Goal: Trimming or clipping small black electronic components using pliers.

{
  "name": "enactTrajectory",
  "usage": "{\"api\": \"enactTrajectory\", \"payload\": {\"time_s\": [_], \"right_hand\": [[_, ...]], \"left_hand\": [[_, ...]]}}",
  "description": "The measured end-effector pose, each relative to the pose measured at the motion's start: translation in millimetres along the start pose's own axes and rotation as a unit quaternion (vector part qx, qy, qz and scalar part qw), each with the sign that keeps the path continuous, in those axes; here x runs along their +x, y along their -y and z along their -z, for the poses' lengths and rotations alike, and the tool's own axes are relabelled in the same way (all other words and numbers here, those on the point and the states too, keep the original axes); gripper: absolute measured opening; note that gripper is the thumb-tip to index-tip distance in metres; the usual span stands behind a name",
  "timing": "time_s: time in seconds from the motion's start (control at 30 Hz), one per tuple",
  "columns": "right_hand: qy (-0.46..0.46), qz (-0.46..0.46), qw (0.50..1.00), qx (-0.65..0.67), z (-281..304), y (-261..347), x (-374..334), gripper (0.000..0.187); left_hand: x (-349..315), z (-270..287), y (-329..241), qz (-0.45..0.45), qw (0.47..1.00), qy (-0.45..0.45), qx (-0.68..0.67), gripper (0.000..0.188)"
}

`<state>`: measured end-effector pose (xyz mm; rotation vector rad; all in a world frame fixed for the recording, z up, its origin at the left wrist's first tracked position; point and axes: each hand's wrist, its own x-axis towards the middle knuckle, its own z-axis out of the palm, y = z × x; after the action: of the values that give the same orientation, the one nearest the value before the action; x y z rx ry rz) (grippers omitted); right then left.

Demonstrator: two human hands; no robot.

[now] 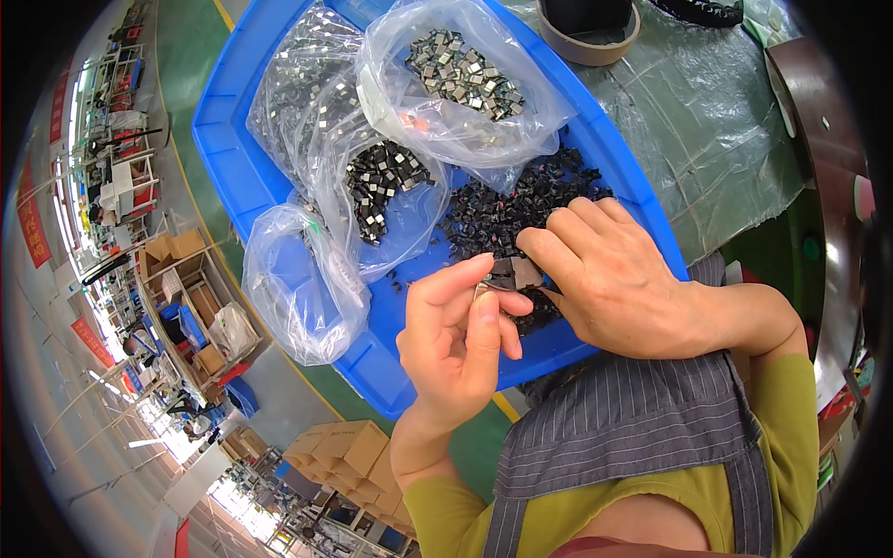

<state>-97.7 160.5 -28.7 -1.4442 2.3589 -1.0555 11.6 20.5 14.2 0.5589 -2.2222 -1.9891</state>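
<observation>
Striped apron (623,418); blue tray (221,149) beyond.
Left hand (456,335), right hand (609,274): narrow grips around small square piece (526,272), likely above tray to catch anything dropped.

Factory workshop — stacked cartons (349,456), laden shelving (197,305), heaped black parts (493,214).

Left hand (456,339), right hand (614,272) above blue tray (223,116); small brownish piece (526,272) between them, seemingly pinched.

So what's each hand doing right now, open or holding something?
Left hand: partly closed at a small dark block; grip unclear.
Right hand: curled at a tan square piece; grip unclear.
</observation>
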Motion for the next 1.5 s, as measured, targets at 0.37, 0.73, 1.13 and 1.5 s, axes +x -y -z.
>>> {"api": "enactTrajectory", "payload": {"time_s": [0.37, 0.73, 1.13, 1.5], "right_hand": [[-0.006, 0.001, 1.0, -0.017, -0.1, 0.9, -1.3, 0.013], [0.068, -0.006, 0.994, 0.086, 3.4, -1.2, -1.4, 0.017], [0.099, -0.023, 0.976, 0.195, 7.7, -3.0, 2.1, 0.02], [0.008, 0.002, 1.0, 0.021, 1.9, -2.8, 0.9, 0.022]], "left_hand": [[1.1, -1.8, 3.9, -0.018, 1.0, 0.003, 0.006, 0.025], [1.6, 4.4, 0.8, -0.008, 1.0, -0.007, 0.012, 0.023], [6.1, 8.1, -2.4, 0.078, 0.986, 0.006, -0.147, 0.021], [2.3, 6.1, -2.0, 0.036, 0.995, -0.01, -0.089, 0.025]]}}
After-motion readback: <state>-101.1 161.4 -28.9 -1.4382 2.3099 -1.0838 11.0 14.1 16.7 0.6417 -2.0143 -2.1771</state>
